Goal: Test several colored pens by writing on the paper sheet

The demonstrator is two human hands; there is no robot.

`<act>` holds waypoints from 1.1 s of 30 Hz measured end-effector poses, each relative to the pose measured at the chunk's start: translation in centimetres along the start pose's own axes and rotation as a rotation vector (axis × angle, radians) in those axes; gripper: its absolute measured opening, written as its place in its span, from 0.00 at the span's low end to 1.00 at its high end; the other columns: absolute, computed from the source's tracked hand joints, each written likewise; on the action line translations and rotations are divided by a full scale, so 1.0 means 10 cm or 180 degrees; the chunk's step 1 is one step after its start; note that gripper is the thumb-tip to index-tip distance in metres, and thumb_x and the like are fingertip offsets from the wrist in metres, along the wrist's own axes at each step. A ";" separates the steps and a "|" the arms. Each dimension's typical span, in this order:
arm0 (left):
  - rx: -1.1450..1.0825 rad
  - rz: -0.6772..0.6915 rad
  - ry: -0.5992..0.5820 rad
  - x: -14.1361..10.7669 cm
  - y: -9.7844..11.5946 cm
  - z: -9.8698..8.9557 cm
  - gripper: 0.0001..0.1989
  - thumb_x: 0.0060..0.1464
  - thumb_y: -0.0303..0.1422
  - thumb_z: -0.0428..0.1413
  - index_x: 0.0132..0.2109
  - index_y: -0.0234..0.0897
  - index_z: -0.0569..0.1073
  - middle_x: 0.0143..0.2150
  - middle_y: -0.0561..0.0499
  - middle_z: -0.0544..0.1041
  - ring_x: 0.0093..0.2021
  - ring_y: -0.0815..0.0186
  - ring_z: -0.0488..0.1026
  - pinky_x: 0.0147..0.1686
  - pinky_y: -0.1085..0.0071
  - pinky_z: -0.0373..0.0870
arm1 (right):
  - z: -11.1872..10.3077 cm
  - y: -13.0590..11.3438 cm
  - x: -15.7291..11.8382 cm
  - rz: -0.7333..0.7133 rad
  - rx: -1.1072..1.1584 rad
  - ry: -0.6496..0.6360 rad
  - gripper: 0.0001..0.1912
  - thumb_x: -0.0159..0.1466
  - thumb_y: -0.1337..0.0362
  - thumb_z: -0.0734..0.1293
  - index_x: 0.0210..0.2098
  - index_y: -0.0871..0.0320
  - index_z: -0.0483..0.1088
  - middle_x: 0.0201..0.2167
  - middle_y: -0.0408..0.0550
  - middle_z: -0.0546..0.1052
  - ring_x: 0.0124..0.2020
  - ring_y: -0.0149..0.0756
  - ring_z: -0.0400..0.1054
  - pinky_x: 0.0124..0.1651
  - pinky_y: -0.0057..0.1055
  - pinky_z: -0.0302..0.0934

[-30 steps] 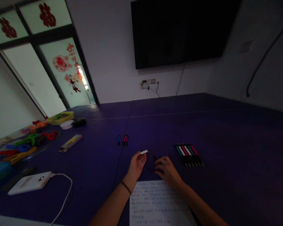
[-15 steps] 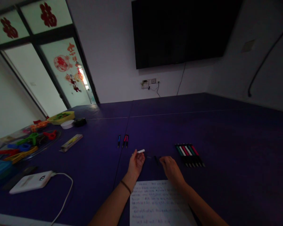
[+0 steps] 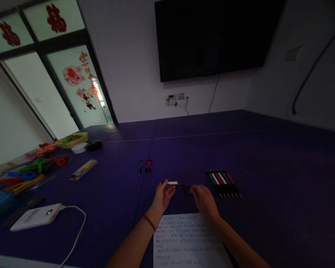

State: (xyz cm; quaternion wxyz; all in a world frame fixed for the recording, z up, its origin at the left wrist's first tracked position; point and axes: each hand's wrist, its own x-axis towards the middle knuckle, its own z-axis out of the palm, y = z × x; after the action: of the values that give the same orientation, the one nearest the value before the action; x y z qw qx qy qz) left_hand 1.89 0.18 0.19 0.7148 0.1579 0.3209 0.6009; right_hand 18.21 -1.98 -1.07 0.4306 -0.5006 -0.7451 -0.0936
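Observation:
My left hand [image 3: 164, 195] is closed on a white pen barrel [image 3: 172, 182], which points to the right with a thin piece at its right end. My right hand [image 3: 203, 197] is pinched just to the right; whatever its fingertips hold is too small and dark to make out. Between the hands a short black piece [image 3: 184, 191] lies on the purple table. A row of several green, white and pink pens [image 3: 222, 182] lies right of my right hand. Beyond my left hand are a blue pen [image 3: 140, 167] and two pink pens [image 3: 148, 167].
A handwritten sheet [image 3: 190, 242] lies under my forearms. To the left are a white power bank [image 3: 36, 217] with a cable, a narrow box [image 3: 84, 170], a tray of colourful scissors-like tools [image 3: 30, 173], a yellow basket [image 3: 72, 140] and tape rolls.
The white barrel has turned level and moved slightly right and down, nearer my right hand. My right hand has shifted very little.

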 end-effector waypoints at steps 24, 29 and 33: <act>0.0808 -0.0338 -0.0952 -0.08 -0.07 -0.02 0.12 0.34 0.26 0.63 0.30 0.29 0.72 0.29 0.46 0.74 0.33 0.66 0.72 0.43 0.67 0.64 | 0.00 -0.06 -0.02 -0.0081 0.0214 -0.0357 0.13 0.62 0.66 0.53 0.27 0.58 0.66 0.25 0.47 0.71 0.29 0.34 0.64 0.34 0.31 0.57; 0.0727 -0.0389 -0.0944 -0.07 -0.08 -0.05 0.11 0.34 0.27 0.63 0.30 0.30 0.73 0.29 0.47 0.75 0.32 0.65 0.72 0.43 0.66 0.65 | 0.00 -0.07 -0.02 -0.0110 0.0267 -0.0347 0.12 0.62 0.64 0.53 0.30 0.58 0.67 0.27 0.48 0.72 0.30 0.35 0.65 0.35 0.33 0.60; 0.0345 -0.0237 -0.0825 -0.03 -0.08 -0.07 0.10 0.37 0.27 0.62 0.31 0.30 0.73 0.32 0.46 0.75 0.35 0.66 0.73 0.44 0.69 0.66 | -0.04 -0.04 0.00 0.0009 0.0377 -0.0073 0.15 0.60 0.61 0.57 0.45 0.60 0.62 0.39 0.53 0.71 0.42 0.39 0.64 0.43 0.38 0.60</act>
State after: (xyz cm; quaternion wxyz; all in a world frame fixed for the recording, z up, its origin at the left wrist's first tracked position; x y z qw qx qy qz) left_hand 2.03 -0.42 -0.67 0.7625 0.2606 0.2636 0.5303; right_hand 18.14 -2.43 -0.72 0.4511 -0.4763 -0.7535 -0.0429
